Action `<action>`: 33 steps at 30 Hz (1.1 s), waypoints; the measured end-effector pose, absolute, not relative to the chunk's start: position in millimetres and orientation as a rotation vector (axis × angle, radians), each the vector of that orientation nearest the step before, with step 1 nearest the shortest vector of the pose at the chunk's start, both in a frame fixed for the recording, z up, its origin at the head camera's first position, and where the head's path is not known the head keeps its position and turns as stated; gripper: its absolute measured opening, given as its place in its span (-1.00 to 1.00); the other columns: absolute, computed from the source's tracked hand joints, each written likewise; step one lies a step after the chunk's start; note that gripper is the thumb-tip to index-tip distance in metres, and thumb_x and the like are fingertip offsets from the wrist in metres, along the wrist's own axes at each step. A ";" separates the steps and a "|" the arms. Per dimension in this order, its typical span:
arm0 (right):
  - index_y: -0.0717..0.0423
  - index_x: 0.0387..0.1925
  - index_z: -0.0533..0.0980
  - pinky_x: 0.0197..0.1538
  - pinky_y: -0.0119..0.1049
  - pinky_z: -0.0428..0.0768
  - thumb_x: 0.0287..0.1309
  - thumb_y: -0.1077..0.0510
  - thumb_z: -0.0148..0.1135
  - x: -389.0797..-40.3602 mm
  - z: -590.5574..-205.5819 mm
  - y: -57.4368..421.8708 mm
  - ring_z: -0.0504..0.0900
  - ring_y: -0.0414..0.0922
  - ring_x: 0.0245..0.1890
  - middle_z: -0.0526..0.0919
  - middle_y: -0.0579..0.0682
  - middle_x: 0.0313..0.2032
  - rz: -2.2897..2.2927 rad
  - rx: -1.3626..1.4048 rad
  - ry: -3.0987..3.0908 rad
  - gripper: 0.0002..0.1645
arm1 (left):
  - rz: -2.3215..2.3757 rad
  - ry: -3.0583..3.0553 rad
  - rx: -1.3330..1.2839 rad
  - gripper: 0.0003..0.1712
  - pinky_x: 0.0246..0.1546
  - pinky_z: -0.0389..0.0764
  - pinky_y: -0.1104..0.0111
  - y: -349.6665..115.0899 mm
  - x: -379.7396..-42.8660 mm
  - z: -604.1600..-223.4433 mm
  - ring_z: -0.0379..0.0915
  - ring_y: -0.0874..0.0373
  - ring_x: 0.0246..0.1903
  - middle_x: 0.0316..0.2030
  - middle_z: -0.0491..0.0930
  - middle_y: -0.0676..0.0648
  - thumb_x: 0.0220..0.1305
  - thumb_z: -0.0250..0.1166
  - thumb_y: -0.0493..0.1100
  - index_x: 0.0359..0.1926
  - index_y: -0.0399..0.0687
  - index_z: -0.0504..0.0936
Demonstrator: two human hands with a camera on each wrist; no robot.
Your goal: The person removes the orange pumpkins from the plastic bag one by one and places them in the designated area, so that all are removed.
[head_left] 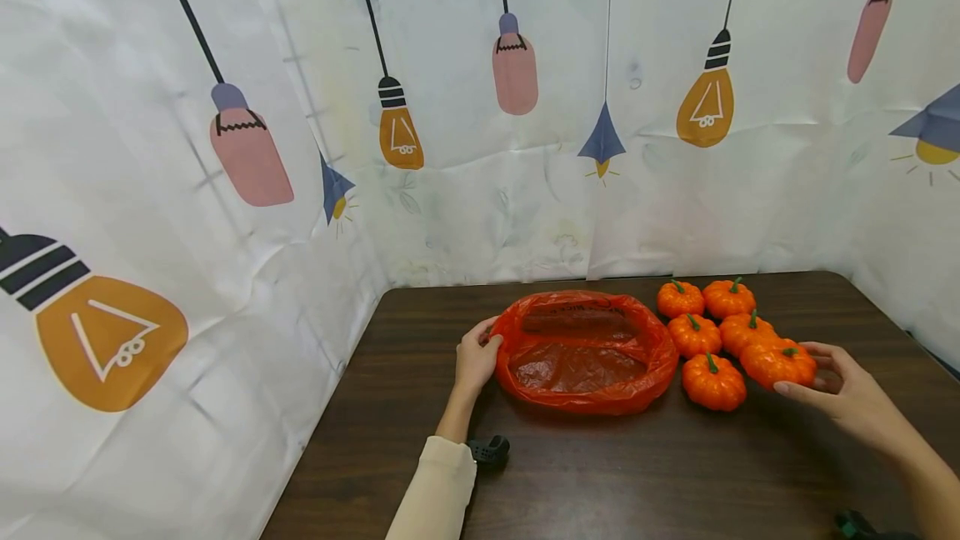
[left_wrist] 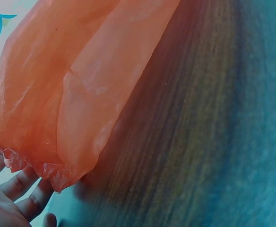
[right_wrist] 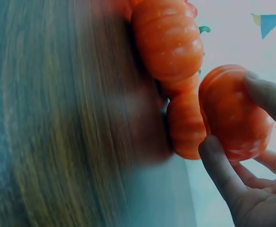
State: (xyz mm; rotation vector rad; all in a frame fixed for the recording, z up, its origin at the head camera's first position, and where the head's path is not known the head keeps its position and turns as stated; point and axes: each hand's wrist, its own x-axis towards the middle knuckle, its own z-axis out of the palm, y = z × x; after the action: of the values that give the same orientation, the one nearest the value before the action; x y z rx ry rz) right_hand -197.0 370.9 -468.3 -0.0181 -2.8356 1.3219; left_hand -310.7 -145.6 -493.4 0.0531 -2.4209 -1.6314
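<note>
A red plastic bag (head_left: 585,400) sits on the table with its mouth spread wide, and dark print shows inside its far wall. My left hand (head_left: 477,359) holds the bag's left rim between thumb and fingers. The left wrist view shows crumpled red plastic (left_wrist: 48,169) at the fingers of that hand (left_wrist: 15,194). With my right hand (head_left: 847,394) I grip a small orange pumpkin (head_left: 776,363) by its right side. In the right wrist view this pumpkin (right_wrist: 232,113) is between thumb and fingers, raised off the tabletop. Several similar pumpkins (head_left: 714,382) stand between bag and right hand.
The dark wood-grain table (head_left: 600,473) runs back to a white curtain (head_left: 480,223) printed with hanging lamps. Another curtain side stands along the table's left edge. A black band (head_left: 489,450) is on my left wrist, and a dark device (head_left: 862,525) shows near my right forearm.
</note>
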 end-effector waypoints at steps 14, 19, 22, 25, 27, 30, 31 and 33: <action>0.47 0.52 -0.12 -0.26 -0.45 0.52 0.40 -0.16 0.22 -198.2 -473.2 381.5 0.24 -0.79 -0.23 0.16 0.60 0.34 1.324 -0.010 -2.946 0.11 | -1.652 -2.420 0.031 -0.60 -0.39 0.62 0.37 -146.5 -310.5 -495.5 0.65 0.16 -0.32 -0.10 0.76 -0.16 0.40 0.25 -0.19 0.20 0.14 0.69; 0.49 0.50 -0.12 -0.24 -0.50 0.51 0.41 -0.15 0.22 -200.3 -476.2 382.6 0.20 -0.80 -0.21 0.06 0.62 0.38 1.339 0.005 -2.978 0.10 | -1.639 -2.426 0.043 -0.60 -0.39 0.61 0.37 -146.7 -311.2 -497.1 0.64 0.17 -0.33 -0.14 0.77 -0.13 0.39 0.25 -0.18 0.20 0.17 0.70; 0.51 0.49 -0.10 -0.24 -0.52 0.51 0.40 -0.13 0.24 -200.6 -478.2 382.7 0.20 -0.81 -0.20 0.04 0.63 0.39 1.347 0.025 -2.973 0.09 | -1.639 -2.429 0.046 -0.60 -0.38 0.62 0.37 -146.6 -311.6 -497.3 0.64 0.17 -0.32 -0.13 0.77 -0.12 0.39 0.25 -0.18 0.20 0.17 0.69; 0.51 0.48 -0.08 -0.24 -0.52 0.51 0.40 -0.11 0.25 -200.1 -479.2 382.7 0.21 -0.81 -0.20 0.07 0.63 0.37 1.339 0.037 -2.968 0.07 | -1.636 -2.431 0.047 -0.60 -0.37 0.62 0.36 -146.3 -311.3 -496.5 0.64 0.16 -0.32 -0.13 0.77 -0.13 0.38 0.25 -0.19 0.20 0.15 0.69; 0.51 0.48 -0.08 -0.24 -0.52 0.52 0.39 -0.10 0.25 -200.1 -479.5 382.7 0.23 -0.81 -0.20 0.09 0.62 0.37 1.341 0.042 -2.962 0.07 | -1.634 -2.430 0.051 -0.60 -0.37 0.61 0.37 -146.3 -311.1 -495.8 0.63 0.16 -0.33 -0.14 0.77 -0.13 0.38 0.26 -0.19 0.19 0.15 0.70; 0.50 0.48 -0.07 -0.24 -0.52 0.51 0.39 -0.10 0.25 -200.3 -479.9 383.0 0.23 -0.81 -0.20 0.11 0.62 0.36 1.338 0.049 -2.964 0.06 | -1.636 -2.427 0.054 -0.61 -0.39 0.59 0.38 -146.0 -310.7 -494.3 0.61 0.17 -0.35 -0.17 0.77 -0.13 0.38 0.26 -0.19 0.18 0.16 0.70; 0.50 0.48 -0.07 -0.24 -0.52 0.51 0.39 -0.10 0.25 -200.5 -480.0 383.3 0.24 -0.81 -0.21 0.11 0.62 0.36 1.335 0.052 -2.966 0.06 | -1.637 -2.426 0.051 -0.61 -0.39 0.58 0.39 -146.0 -310.7 -494.3 0.61 0.18 -0.36 -0.18 0.77 -0.13 0.38 0.26 -0.19 0.18 0.16 0.70; 0.50 0.48 -0.06 -0.24 -0.52 0.50 0.39 -0.11 0.26 -201.1 -480.3 383.7 0.24 -0.80 -0.20 0.12 0.61 0.36 1.324 0.051 -2.976 0.06 | -1.641 -2.424 0.048 -0.61 -0.40 0.58 0.39 -146.0 -310.5 -493.7 0.60 0.18 -0.37 -0.19 0.76 -0.13 0.38 0.25 -0.19 0.19 0.16 0.70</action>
State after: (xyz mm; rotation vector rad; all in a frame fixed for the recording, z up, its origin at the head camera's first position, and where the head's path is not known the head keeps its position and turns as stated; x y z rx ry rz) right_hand -201.1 383.7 -480.3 0.0508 -2.9756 1.3241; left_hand -310.5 -146.0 -493.7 0.0477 -2.4238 -1.6410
